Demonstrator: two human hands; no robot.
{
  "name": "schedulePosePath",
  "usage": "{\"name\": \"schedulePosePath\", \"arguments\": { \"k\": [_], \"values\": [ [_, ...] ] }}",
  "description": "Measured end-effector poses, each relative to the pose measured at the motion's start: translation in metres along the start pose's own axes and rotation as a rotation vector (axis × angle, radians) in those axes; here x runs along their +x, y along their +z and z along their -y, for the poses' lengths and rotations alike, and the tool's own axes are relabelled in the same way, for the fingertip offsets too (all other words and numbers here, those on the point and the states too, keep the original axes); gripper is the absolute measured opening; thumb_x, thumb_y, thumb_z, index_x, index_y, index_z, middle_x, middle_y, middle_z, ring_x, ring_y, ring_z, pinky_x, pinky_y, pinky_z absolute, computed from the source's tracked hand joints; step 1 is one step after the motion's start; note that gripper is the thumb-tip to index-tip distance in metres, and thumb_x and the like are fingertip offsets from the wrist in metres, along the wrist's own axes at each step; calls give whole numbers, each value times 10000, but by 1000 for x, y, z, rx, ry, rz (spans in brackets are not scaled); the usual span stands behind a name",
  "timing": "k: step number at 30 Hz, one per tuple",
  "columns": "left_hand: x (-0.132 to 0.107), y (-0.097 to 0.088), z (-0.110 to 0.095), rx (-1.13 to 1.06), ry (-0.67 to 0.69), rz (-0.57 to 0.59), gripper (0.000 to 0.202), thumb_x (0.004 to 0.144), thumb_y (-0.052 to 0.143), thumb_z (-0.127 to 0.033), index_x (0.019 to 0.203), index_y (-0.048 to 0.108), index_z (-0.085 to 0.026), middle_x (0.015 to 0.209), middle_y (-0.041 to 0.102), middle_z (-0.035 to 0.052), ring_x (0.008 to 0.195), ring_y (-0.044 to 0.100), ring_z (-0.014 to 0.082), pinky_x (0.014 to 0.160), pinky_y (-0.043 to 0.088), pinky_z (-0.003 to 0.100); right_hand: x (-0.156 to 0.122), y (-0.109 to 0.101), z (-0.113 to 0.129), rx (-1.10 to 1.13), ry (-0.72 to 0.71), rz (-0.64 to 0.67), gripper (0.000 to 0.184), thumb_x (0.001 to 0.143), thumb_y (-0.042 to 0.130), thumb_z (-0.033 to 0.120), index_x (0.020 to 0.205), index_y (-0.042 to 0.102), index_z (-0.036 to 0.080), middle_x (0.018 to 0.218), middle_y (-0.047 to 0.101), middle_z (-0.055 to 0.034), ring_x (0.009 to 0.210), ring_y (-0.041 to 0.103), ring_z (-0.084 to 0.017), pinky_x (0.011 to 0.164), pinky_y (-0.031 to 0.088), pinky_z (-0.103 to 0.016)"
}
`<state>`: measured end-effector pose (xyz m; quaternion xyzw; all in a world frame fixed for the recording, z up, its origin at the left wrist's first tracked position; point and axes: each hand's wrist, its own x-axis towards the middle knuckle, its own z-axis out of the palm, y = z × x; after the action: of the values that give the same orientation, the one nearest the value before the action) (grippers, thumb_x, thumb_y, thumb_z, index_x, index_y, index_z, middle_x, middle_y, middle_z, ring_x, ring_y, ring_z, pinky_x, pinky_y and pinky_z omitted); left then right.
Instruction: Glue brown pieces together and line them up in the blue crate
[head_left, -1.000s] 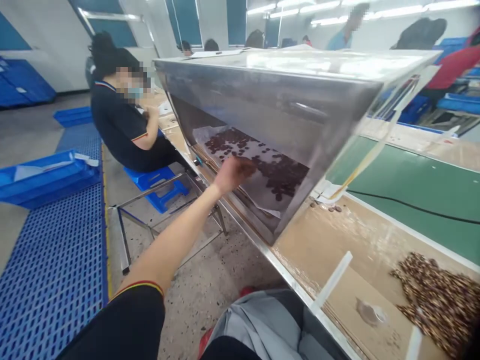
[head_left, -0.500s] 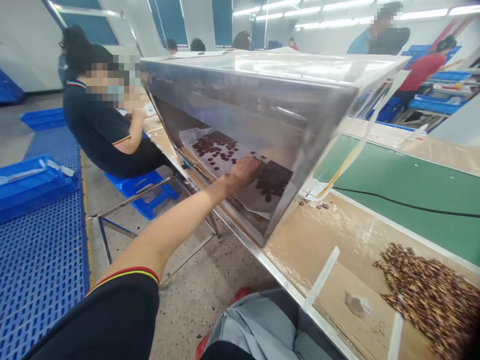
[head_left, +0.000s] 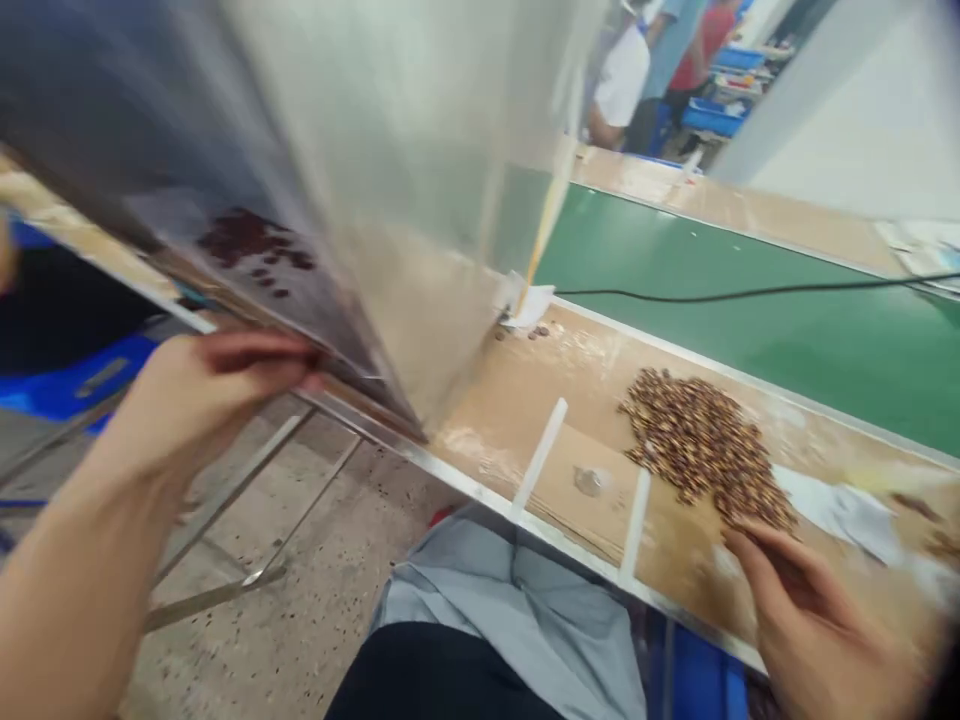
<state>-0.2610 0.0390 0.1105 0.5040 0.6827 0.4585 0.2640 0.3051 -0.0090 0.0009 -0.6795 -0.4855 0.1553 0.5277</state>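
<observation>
My left hand (head_left: pixel 225 375), its fingers pressed together and blurred, is at the front edge of a clear-walled box (head_left: pixel 420 220). Whether it holds anything is hidden. Inside the box, dark round pieces (head_left: pixel 244 238) lie on a white sheet (head_left: pixel 169 215). On the right, my right hand (head_left: pixel 817 610) reaches to the near edge of a pile of small brown and golden pieces (head_left: pixel 697 435). Its thumb and forefinger are pinched together there; anything between them is too small to make out.
A cardboard pad (head_left: pixel 570 500) with white tape strips lies before me on the brown tabletop (head_left: pixel 517 385). Behind it runs a green surface (head_left: pixel 660 250) with a black cable (head_left: pixel 675 298). White crumpled paper (head_left: pixel 847 515) lies right of the pile. People are beyond the table.
My left hand has come out of the box to its front edge, away from the dark pieces. My right hand has come into view at the pile. The view has turned right.
</observation>
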Motion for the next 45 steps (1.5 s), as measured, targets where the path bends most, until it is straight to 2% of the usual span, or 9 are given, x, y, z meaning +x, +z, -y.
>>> {"name": "schedulePosePath", "arguments": {
  "k": [1, 3, 6, 10, 13, 22, 27, 34, 45],
  "values": [
    [-22, 9, 7, -106, -71, 71, 187, 837, 978, -385, 988, 919, -291, 792, 864, -61, 760, 805, 206, 687, 634, 226, -2, 0, 3, -6, 37, -5, 396, 847, 955, 568, 1112, 888, 282, 1092, 847, -85, 996, 787, -347, 1023, 627, -540],
    [-61, 43, 15, -372, -216, 371, 151, 848, 974, -385, 965, 923, -305, 954, 898, 6, 727, 809, 218, 717, 687, 299, -6, 6, 13, 32, 85, 38, 349, 867, 956, 531, 1088, 883, 271, 1072, 851, -72, 993, 795, -310, 1007, 636, -501],
    [-101, 124, 8, -667, -381, 710, 120, 867, 976, -344, 926, 922, -255, 925, 859, 56, 724, 798, 190, 719, 678, 281, -15, 24, 32, 204, 130, 184, 255, 917, 950, 422, 1111, 872, 277, 1087, 853, -56, 1002, 805, -252, 967, 658, -418],
    [-111, 224, -17, -920, -622, 685, 231, 783, 1049, -342, 882, 913, -184, 829, 832, 59, 689, 780, 147, 700, 674, 226, -33, 46, 59, 420, 218, 350, 178, 953, 937, 330, 1113, 872, 290, 1103, 853, -42, 997, 812, -213, 929, 673, -349],
    [-109, 258, -26, -1001, -700, 608, 311, 729, 1087, -308, 947, 917, -165, 854, 859, 67, 717, 810, 148, 738, 693, 217, -41, 56, 69, 557, 316, 390, 167, 960, 937, 307, 1114, 872, 295, 1106, 856, -30, 995, 812, -193, 932, 670, -319],
    [-130, 271, -32, -922, -651, 546, 254, 818, 1034, -298, 957, 877, -154, 907, 888, 83, 800, 858, 203, 776, 725, 264, -44, 69, 69, 732, 523, 502, 139, 930, 957, 288, 1043, 878, 302, 1284, 822, -15, 1233, 753, -194, 1048, 635, -276],
    [-133, 271, -38, -878, -610, 577, 238, 834, 1021, -302, 947, 870, -155, 855, 881, 72, 730, 838, 184, 761, 710, 251, -39, 64, 69, 674, 557, 572, 165, 932, 957, 347, 1059, 872, 282, 1117, 841, -24, 1012, 781, -199, 923, 674, -321],
    [-124, 260, -34, -890, -738, 845, 286, 874, 989, -381, 935, 877, -125, 869, 880, 131, 783, 849, 214, 719, 700, 248, -24, 59, 62, 675, 642, 723, 234, 893, 994, 367, 1038, 863, 239, 898, 815, -12, 779, 714, -141, 660, 570, -227],
    [-112, 255, -22, -962, -874, 1214, 183, 838, 1003, -242, 902, 859, -148, 890, 870, 118, 750, 846, 192, 669, 688, 216, 2, 46, 65, 638, 675, 1115, 254, 903, 977, 374, 1058, 855, 215, 860, 836, -15, 750, 766, -151, 654, 594, -239]
  ]
}}
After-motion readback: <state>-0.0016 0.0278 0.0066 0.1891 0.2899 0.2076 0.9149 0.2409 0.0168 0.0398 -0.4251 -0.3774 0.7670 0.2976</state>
